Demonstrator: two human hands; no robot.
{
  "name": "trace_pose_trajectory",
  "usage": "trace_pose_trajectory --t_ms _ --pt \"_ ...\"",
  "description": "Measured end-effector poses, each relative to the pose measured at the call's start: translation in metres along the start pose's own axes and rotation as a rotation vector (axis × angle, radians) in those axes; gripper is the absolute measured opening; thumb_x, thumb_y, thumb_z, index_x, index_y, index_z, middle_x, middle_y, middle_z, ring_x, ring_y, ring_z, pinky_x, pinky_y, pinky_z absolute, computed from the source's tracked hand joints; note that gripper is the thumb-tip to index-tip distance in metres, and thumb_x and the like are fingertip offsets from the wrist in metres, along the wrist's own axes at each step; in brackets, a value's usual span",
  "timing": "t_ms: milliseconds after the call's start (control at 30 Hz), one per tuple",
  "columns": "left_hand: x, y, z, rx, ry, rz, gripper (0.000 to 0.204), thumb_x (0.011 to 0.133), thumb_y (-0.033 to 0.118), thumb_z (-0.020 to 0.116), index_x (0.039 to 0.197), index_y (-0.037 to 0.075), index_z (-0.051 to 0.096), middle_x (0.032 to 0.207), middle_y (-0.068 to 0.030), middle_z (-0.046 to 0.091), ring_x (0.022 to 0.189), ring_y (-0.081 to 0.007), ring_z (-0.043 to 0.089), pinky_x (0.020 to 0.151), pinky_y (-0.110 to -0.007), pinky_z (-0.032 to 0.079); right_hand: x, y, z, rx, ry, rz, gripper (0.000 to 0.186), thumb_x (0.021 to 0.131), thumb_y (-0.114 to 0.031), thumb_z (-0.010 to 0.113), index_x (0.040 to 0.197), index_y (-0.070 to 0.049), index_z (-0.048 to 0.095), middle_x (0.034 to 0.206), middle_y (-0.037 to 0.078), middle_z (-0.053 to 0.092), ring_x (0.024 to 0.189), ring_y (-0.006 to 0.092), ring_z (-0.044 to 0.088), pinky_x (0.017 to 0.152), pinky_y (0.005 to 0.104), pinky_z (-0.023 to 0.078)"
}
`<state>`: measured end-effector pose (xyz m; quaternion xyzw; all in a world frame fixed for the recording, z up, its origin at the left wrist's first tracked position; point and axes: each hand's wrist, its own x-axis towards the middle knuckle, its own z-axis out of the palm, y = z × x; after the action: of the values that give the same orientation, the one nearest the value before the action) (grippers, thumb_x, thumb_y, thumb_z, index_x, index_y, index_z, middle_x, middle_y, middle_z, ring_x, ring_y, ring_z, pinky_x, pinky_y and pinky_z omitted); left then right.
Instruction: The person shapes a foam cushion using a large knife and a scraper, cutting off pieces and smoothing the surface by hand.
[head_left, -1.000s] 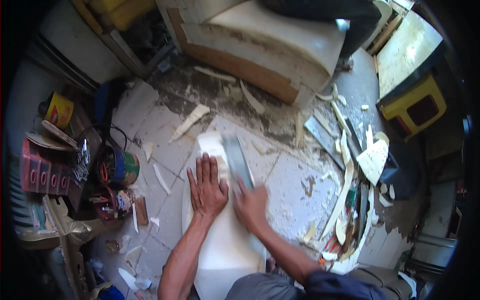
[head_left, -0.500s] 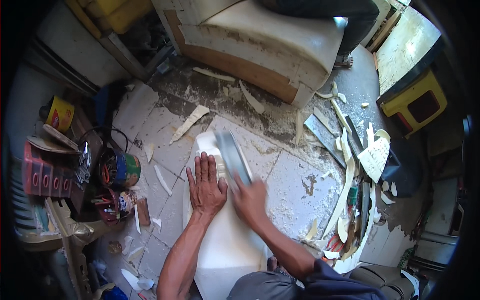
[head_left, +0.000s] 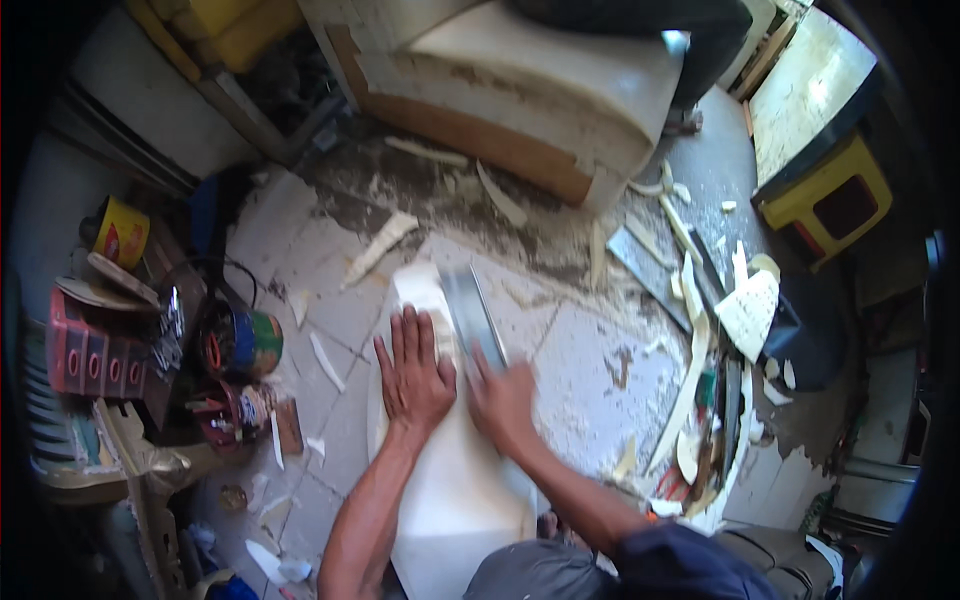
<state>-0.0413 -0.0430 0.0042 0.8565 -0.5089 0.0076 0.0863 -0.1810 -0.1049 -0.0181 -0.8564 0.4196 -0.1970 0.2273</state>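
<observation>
Dusty tiled floor (head_left: pixel 600 370), littered with pale offcuts and crumbs, lies under you. Cushioned seat block (head_left: pixel 530 90) sits at the far side, yellow stool (head_left: pixel 835 195) to the right. Long white foam slab (head_left: pixel 450 490) runs from your knees out across the tiles. Your left hand (head_left: pixel 412 372) lies open, fingers spread flat on the slab. Your right hand (head_left: pixel 503 398), blurred, is closed around a flat grey blade (head_left: pixel 470 312) laid along the slab's far end. Paint can (head_left: pixel 243 342) stands well left.
</observation>
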Motion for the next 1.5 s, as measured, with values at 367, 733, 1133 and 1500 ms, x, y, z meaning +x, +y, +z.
trace_pose_trajectory --t_ms 367,733,1133,1500 --pt "-0.001 0.012 0.007 -0.006 -0.027 0.004 0.081 0.096 0.034 0.052 0.164 0.003 0.022 0.172 -0.0184 0.017 0.160 -0.0364 0.014 0.127 -0.061 0.008 0.054 -0.027 -0.006 -0.098 0.060 0.027 0.051 0.092 -0.022 0.066 0.143 -0.018 0.062 0.092 0.025 0.060 0.090 0.0430 0.056 0.077 0.0549 0.045" --pt "0.009 0.003 0.016 0.071 -0.027 0.023 0.076 0.101 0.033 0.047 0.165 0.004 0.018 0.174 -0.0155 0.013 0.160 -0.0342 0.013 0.127 -0.060 0.007 0.062 -0.033 -0.010 -0.070 0.085 0.000 0.051 0.090 -0.019 0.069 0.141 -0.018 0.065 0.084 0.020 0.059 0.089 0.0393 0.054 0.079 0.0507 0.043" --pt "-0.005 -0.009 0.015 -0.054 -0.006 0.004 0.078 0.098 0.032 0.049 0.166 0.007 0.020 0.174 -0.0157 0.012 0.161 -0.0349 0.011 0.127 -0.062 0.008 0.035 -0.025 -0.005 -0.034 -0.060 0.019 0.052 0.091 -0.016 0.064 0.143 -0.018 0.064 0.093 0.023 0.060 0.085 0.0356 0.052 0.072 0.0489 0.042" --pt "-0.001 -0.002 0.002 -0.029 -0.029 -0.012 0.080 0.097 0.031 0.052 0.165 0.002 0.020 0.173 -0.0185 0.014 0.160 -0.0367 0.013 0.126 -0.061 0.011 -0.004 0.006 -0.020 -0.083 -0.183 -0.009 0.054 0.089 -0.021 0.068 0.143 -0.018 0.062 0.099 0.023 0.068 0.082 0.0399 0.062 0.076 0.0521 0.052"
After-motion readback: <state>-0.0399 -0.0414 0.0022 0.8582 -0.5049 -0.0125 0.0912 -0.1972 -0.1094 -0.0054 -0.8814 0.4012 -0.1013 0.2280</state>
